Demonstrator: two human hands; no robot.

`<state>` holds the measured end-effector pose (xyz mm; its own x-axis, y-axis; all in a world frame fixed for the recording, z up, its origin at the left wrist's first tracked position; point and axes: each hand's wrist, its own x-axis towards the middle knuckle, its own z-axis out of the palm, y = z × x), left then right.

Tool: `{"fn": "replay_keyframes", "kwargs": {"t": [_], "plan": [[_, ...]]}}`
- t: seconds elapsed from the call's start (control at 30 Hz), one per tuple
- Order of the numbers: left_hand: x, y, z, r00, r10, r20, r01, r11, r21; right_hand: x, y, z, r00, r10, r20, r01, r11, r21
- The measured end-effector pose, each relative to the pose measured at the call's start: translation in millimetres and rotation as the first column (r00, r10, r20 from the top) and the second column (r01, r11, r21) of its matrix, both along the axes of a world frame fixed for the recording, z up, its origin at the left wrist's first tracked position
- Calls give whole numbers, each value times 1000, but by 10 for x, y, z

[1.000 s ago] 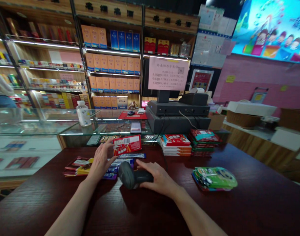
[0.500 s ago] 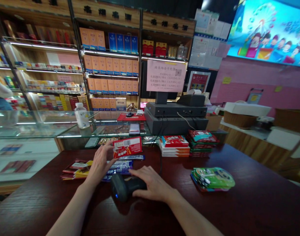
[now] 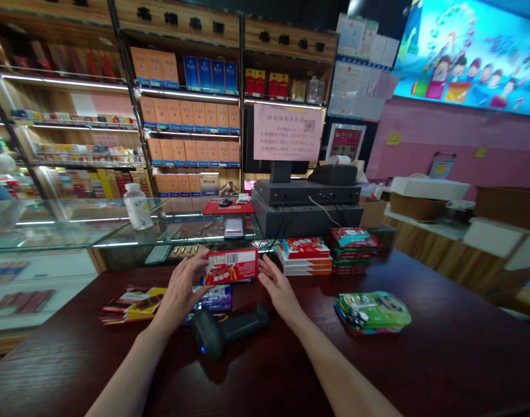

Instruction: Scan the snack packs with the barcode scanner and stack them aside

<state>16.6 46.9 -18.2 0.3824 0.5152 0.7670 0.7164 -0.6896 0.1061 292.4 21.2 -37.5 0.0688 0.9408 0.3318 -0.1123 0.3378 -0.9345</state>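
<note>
My left hand (image 3: 183,289) is closed on the left end of a red snack box (image 3: 232,266), held upright with its printed barcode side facing me. At the box's right edge is my right hand (image 3: 277,285), fingers bent and fingertips against that edge. Below the hands a black barcode scanner (image 3: 225,331) lies on its side, a blue light glowing on its head. Blue-purple snack packets (image 3: 216,297) lie behind the scanner, partly covered by the box and my left hand. Yellow and dark red chocolate packets (image 3: 134,304) are spread left of my left wrist.
Red snack boxes (image 3: 306,258) and a pile of dark packets (image 3: 351,249) stand at the table's back. Green packs (image 3: 373,313) lie at right. Beyond are a cash register (image 3: 306,200), a glass counter (image 3: 108,231) and a bottle (image 3: 137,207).
My right hand has let go of the scanner, which now rests on the table, and has moved up to the box's right edge. The box has shifted slightly right and down.
</note>
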Motion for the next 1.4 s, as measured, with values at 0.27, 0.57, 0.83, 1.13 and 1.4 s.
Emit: {"fn": "replay_keyframes", "kwargs": {"t": [0.27, 0.57, 0.83, 1.13, 1.4], "plan": [[68, -18, -17, 996, 5, 88, 9, 986, -165, -36, -74, 98, 995, 78, -61, -81, 995, -52], [104, 4, 14, 992, -18, 126, 27, 997, -74, -58, -122, 137, 991, 107, -79, -108, 994, -8], [75, 151, -97, 989, -35, 143, 59, 983, -171, 16, -79, 67, 996, 33, -83, -33, 999, -1], [310, 134, 210, 956, -129, 265, 221, 908, -356, 203, -57, 117, 996, -43, -74, 44, 999, 5], [730, 116, 500, 946, -152, 285, 250, 904, -346, 510, -24, 255, 988, -143, -54, 143, 990, 4]]}}
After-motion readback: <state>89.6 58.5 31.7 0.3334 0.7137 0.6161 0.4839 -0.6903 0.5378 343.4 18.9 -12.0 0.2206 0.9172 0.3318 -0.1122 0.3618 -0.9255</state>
